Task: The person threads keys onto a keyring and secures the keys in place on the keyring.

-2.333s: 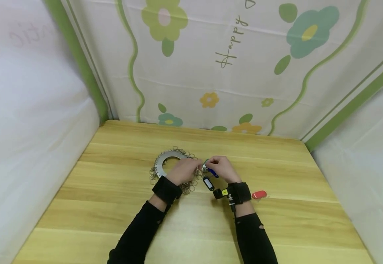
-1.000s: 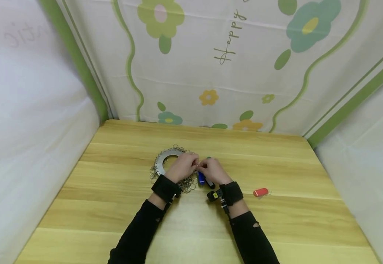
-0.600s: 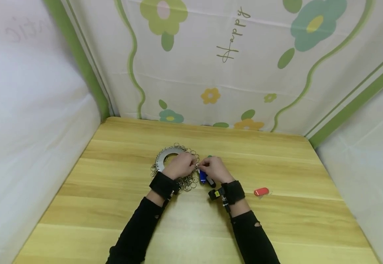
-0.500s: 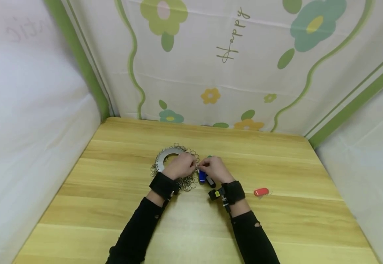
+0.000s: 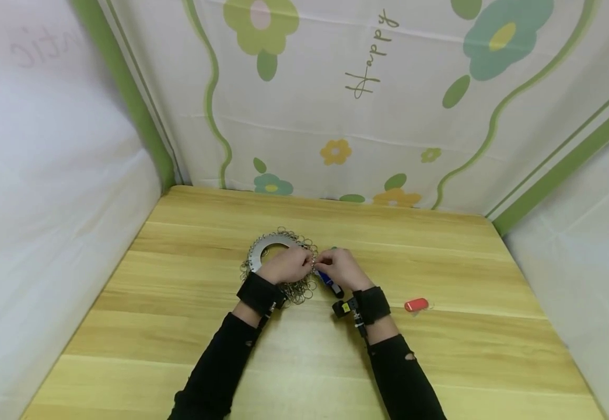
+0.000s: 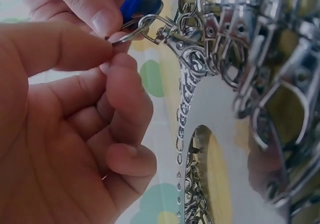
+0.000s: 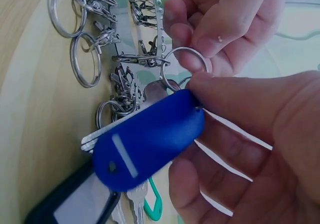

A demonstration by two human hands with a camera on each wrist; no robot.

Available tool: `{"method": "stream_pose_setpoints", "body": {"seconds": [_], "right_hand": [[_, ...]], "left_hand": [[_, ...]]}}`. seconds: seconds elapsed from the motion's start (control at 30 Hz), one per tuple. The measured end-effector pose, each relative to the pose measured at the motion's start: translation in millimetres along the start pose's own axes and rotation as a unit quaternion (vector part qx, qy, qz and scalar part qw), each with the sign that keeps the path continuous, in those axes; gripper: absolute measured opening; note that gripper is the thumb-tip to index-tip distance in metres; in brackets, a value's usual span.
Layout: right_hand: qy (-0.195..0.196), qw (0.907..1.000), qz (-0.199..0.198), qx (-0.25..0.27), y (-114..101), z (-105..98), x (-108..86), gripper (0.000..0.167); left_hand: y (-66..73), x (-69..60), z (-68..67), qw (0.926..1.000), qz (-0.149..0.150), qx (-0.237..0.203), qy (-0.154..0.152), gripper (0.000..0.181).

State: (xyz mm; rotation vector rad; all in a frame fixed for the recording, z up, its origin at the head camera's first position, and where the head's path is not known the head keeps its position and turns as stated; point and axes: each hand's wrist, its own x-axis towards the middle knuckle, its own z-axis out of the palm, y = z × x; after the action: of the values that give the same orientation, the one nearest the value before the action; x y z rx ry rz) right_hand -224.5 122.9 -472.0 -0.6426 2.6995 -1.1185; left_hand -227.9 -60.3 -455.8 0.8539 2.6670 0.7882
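A flat metal ring plate (image 5: 258,248), hung round with swivel clasps and split rings, lies on the table. My left hand (image 5: 286,265) is at its right side and pinches a split ring (image 6: 142,29), which is linked to one clasp (image 6: 187,49). Right beside it, my right hand (image 5: 342,268) pinches the ring end of a blue key tag (image 7: 150,139) between thumb and finger, up against that split ring. Keys (image 7: 136,204), a black-framed tag (image 7: 75,199) and a green tag (image 7: 154,201) hang below the blue one. Whether the two rings are joined is partly hidden by fingertips.
A red key tag (image 5: 416,304) lies on the wooden table (image 5: 472,361) right of my right wrist. White fabric walls stand at the back and sides, the back one (image 5: 294,105) printed with flowers. Many other clasps (image 6: 235,29) crowd around the plate.
Since the earliest frame, my right hand has moved left, bringing the tags up to my left hand. Over the last half second both hands stay nearly still while the blue tag swings to a slant.
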Motion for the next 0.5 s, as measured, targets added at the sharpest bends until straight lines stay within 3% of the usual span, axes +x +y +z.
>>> {"method": "stream_pose_setpoints", "body": {"seconds": [0.2, 0.5], "right_hand": [[0.001, 0.9999, 0.002, 0.012, -0.9, -0.4, 0.7, 0.009], [0.008, 0.9997, 0.010, 0.022, -1.2, -0.3, 0.9, 0.010]], "left_hand": [[0.5, 0.1, -1.2, 0.9996, 0.001, -0.015, -0.023, 0.026], [-0.9, 1.5, -0.2, 0.9994, 0.004, -0.020, -0.026, 0.026]]}}
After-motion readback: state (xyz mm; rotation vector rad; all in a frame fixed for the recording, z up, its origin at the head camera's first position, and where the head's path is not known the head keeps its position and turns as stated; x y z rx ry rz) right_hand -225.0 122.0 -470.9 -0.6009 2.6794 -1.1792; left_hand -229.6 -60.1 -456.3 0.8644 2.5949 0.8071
